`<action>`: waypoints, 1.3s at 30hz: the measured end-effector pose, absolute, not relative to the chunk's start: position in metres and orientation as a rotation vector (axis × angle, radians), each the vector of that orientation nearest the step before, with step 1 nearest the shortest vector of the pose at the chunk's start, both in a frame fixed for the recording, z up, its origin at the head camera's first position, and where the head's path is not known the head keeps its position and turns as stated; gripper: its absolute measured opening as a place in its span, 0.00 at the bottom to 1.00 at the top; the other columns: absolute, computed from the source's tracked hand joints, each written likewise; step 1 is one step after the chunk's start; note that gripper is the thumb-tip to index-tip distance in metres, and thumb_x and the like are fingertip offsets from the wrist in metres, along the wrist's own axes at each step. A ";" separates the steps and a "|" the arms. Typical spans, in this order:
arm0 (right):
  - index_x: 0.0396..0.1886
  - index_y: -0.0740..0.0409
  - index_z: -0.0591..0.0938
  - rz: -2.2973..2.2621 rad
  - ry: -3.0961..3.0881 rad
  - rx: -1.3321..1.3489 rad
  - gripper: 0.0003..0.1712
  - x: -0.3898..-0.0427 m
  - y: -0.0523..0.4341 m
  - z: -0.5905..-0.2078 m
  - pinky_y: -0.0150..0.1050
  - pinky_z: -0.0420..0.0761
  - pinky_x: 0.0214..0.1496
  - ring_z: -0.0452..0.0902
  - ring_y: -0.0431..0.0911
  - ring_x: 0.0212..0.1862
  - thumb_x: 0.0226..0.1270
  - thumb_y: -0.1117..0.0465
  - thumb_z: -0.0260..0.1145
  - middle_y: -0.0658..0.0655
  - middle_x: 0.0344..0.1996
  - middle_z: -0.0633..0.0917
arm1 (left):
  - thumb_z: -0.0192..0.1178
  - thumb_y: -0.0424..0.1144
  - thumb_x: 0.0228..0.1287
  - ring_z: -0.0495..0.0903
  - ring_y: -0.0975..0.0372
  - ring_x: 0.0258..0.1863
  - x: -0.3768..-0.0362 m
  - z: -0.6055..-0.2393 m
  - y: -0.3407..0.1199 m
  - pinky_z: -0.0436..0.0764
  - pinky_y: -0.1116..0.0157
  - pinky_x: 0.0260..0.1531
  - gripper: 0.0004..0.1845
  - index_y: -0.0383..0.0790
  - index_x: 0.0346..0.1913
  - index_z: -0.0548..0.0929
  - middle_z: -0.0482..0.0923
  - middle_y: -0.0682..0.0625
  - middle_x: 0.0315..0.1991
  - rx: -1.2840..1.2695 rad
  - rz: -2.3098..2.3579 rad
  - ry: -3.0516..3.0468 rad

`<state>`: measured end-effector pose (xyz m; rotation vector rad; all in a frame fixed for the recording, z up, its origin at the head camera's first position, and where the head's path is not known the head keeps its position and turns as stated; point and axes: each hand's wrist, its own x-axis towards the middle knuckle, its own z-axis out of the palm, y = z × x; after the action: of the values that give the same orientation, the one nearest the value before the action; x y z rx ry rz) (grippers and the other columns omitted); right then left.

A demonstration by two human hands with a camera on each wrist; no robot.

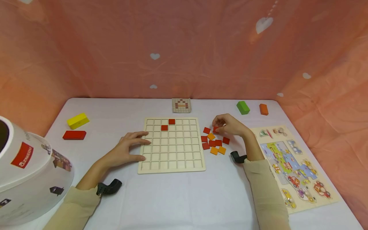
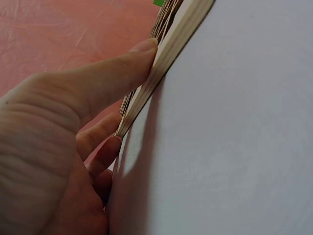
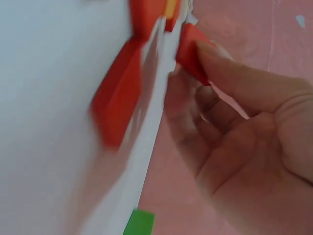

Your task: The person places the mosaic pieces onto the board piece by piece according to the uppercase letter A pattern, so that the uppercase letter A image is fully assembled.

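Grid board (image 1: 171, 145), two red tiles seated, most cells bare: we are bracing it with flat left fingers (image 1: 137, 145), right fingers (image 1: 222, 125) pinching another red tile (image 1: 215, 129) from the loose pile (image 1: 213, 140).

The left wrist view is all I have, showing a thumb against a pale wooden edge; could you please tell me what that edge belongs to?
Observer: It is the left edge of a wooden grid board lying flat on the table; the left hand rests on it with fingers spread.
Operator: Thank you. Is anything in the grid?
Observer: Two red tiles sit in its top two rows; the other cells are bare.
Operator: And what is the other hand doing?
Observer: The right hand pinches a red square tile at a loose pile of red and orange tiles just right of the board.
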<state>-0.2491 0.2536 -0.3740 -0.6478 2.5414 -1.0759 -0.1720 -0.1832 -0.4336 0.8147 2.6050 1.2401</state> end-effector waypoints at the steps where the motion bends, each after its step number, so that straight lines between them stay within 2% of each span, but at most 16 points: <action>1: 0.41 0.70 0.82 -1.102 2.541 -0.658 0.10 -0.251 0.250 -0.373 0.43 0.75 0.45 0.73 0.53 0.39 0.59 0.77 0.63 0.61 0.34 0.82 | 0.75 0.47 0.54 0.54 0.45 0.71 -0.172 -0.434 -0.183 0.49 0.38 0.63 0.28 0.44 0.58 0.83 0.62 0.45 0.73 0.817 1.241 2.605; 3: 0.42 0.70 0.82 -1.145 2.534 -0.683 0.10 -0.255 0.239 -0.369 0.46 0.75 0.49 0.74 0.54 0.41 0.60 0.77 0.63 0.62 0.36 0.82 | 0.76 0.46 0.53 0.54 0.45 0.71 -0.172 -0.434 -0.184 0.48 0.38 0.63 0.28 0.44 0.58 0.83 0.62 0.45 0.73 0.828 1.241 2.609; 7: 0.43 0.72 0.82 -1.188 2.477 -0.752 0.11 -0.265 0.211 -0.361 0.48 0.75 0.51 0.75 0.54 0.41 0.60 0.77 0.64 0.63 0.37 0.84 | 0.75 0.47 0.54 0.54 0.45 0.71 -0.173 -0.435 -0.185 0.46 0.36 0.63 0.28 0.45 0.58 0.83 0.62 0.44 0.73 0.846 1.234 2.614; 19: 0.43 0.73 0.84 -1.104 2.404 -0.842 0.11 -0.279 0.132 -0.366 0.37 0.79 0.47 0.78 0.51 0.41 0.62 0.80 0.63 0.63 0.39 0.85 | 0.76 0.45 0.53 0.56 0.46 0.70 -0.173 -0.435 -0.183 0.50 0.39 0.62 0.27 0.46 0.57 0.84 0.64 0.45 0.72 0.850 1.239 2.619; 30: 0.39 0.69 0.86 -1.001 2.475 -0.801 0.11 -0.273 0.123 -0.372 0.39 0.79 0.45 0.80 0.51 0.42 0.60 0.81 0.64 0.62 0.39 0.86 | 0.76 0.45 0.53 0.56 0.46 0.70 -0.172 -0.435 -0.181 0.50 0.40 0.62 0.27 0.45 0.57 0.84 0.64 0.45 0.72 0.834 1.241 2.618; 39: 0.39 0.69 0.86 -0.967 2.513 -0.783 0.10 -0.272 0.124 -0.371 0.37 0.79 0.42 0.79 0.50 0.39 0.58 0.80 0.66 0.61 0.35 0.86 | 0.76 0.45 0.53 0.55 0.47 0.70 -0.172 -0.434 -0.180 0.50 0.40 0.62 0.27 0.45 0.57 0.84 0.63 0.46 0.72 0.825 1.252 2.612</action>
<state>-0.2725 0.1237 -0.3710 -0.7834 2.5129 -0.9666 -0.1724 -0.1802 -0.4345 0.8247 2.6121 1.2519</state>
